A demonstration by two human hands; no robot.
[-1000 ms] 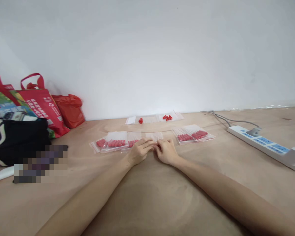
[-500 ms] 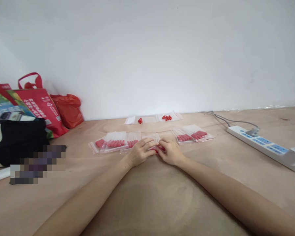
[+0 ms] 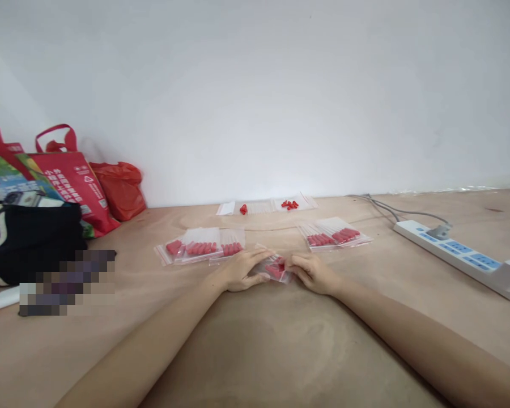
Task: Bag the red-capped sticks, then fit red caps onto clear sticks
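Between my two hands a small clear zip bag (image 3: 276, 268) with red pieces inside lies slightly tilted over the table. My left hand (image 3: 243, 272) holds its left edge between thumb and fingers. At the other edge, my right hand (image 3: 312, 272) has its fingers bent and pinched on the plastic. Just left of my left hand lie several overlapping zip bags (image 3: 201, 247) holding red finger-shaped pieces. Similar zip bags (image 3: 334, 233) lie past my right hand. What exactly the red pieces are, I cannot tell.
Near the wall, more clear bags hold small glossy red pieces (image 3: 289, 204). A white power strip (image 3: 459, 249) with a plugged-in grey cable is at the right. Red shopping bags (image 3: 74, 187) and a black cloth bag (image 3: 38, 241) stand at the left, beside a blurred-out object.
Both hands have come slightly nearer and moved apart, the right one further right. The small bag between them, mostly covered before, now shows with its red contents.
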